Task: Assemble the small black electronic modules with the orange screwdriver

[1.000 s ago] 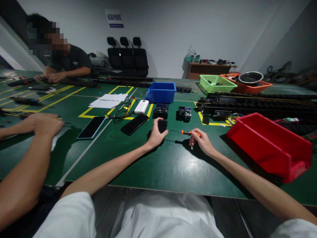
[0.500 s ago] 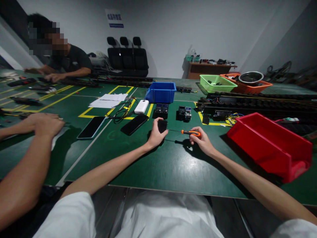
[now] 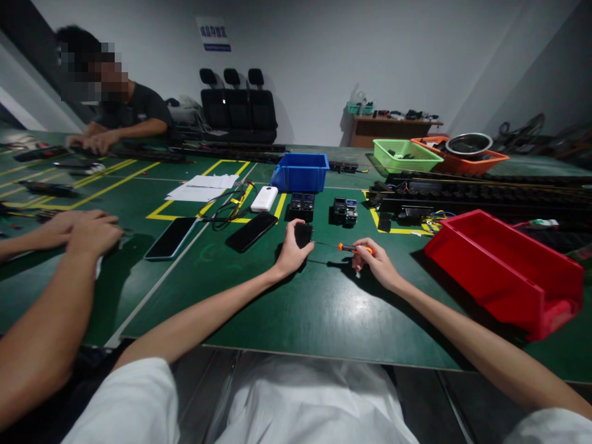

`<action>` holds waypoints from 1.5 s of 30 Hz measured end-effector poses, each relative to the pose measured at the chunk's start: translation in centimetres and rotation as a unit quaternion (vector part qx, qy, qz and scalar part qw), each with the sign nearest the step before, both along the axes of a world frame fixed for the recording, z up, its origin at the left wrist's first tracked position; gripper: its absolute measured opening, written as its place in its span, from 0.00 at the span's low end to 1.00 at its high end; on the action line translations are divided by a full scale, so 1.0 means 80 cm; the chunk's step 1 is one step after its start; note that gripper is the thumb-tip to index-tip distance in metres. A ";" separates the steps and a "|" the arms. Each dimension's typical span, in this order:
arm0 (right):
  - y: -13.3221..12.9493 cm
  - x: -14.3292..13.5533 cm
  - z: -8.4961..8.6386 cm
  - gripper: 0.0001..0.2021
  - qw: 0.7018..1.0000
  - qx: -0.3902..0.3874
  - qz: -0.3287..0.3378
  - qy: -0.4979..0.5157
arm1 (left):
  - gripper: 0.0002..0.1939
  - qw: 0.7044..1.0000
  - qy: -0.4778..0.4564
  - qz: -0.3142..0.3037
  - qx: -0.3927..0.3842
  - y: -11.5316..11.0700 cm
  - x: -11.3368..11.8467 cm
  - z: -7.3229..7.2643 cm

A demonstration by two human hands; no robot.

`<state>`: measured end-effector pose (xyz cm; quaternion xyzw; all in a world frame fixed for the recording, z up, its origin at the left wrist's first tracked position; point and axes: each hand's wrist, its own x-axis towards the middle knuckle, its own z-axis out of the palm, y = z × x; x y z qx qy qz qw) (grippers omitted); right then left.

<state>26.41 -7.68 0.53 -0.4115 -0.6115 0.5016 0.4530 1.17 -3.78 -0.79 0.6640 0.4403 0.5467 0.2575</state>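
My left hand [image 3: 292, 251] is closed around a small black box-shaped part [image 3: 304, 235], holding it low over the green table. In my right hand [image 3: 375, 264] is a screwdriver [image 3: 348, 248] with an orange and black handle. Its thin shaft points left, and the tip reaches the side of the black part; I cannot tell whether it sits in a screw. Just beyond my hands stand a pair of black modules [image 3: 301, 205] and another black module [image 3: 345, 211] with a bare metal piece at its corner.
A red bin [image 3: 499, 277] stands at right, a blue bin [image 3: 303, 172] farther back. Two phones [image 3: 172, 238], [image 3: 252, 232] and a white power bank [image 3: 264, 199] lie left. Long black assemblies [image 3: 444, 194] lie back right. A co-worker's hands [image 3: 87, 231] rest at left; another person [image 3: 129, 114] works beyond.
My right hand's fingers have shifted slightly on the screwdriver handle, while my left hand and the black part stay put. The far person's hands have moved closer together.
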 end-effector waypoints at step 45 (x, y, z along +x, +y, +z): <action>-0.001 -0.003 0.004 0.14 0.999 0.027 -0.018 -0.017 | 0.28 1.000 -0.006 -0.006 -0.011 0.000 0.000 0.000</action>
